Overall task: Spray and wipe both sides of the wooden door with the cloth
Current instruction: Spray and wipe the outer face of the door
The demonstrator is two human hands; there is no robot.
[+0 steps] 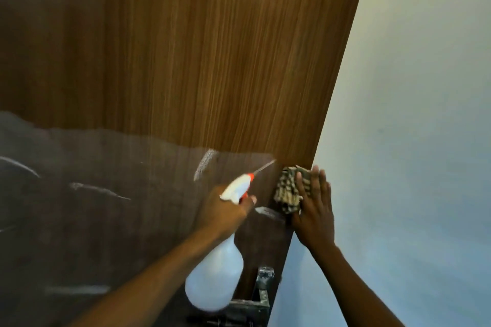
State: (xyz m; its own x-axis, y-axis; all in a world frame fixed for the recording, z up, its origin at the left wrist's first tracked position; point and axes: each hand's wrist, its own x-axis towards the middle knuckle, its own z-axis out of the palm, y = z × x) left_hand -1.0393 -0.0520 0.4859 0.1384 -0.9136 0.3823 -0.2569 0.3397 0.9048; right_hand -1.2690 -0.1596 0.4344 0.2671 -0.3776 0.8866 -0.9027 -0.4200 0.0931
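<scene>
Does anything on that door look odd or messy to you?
Yes. The lower part of the door looks dull and grey with whitish streaks, while the upper wood is clean and glossy. The metal latch near the bottom edge also looks grimy.

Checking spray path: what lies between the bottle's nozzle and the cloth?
Only bare door in the head view; a thin jet leaves the spray bottle toward the cloth.

Left hand (225, 210) aims spray bottle (215, 279) at wooden door (212, 61); right hand (313, 210) presses checked cloth (288, 191) against its edge.

door (212, 61) top cropped, bottle (214, 281) blurred
</scene>
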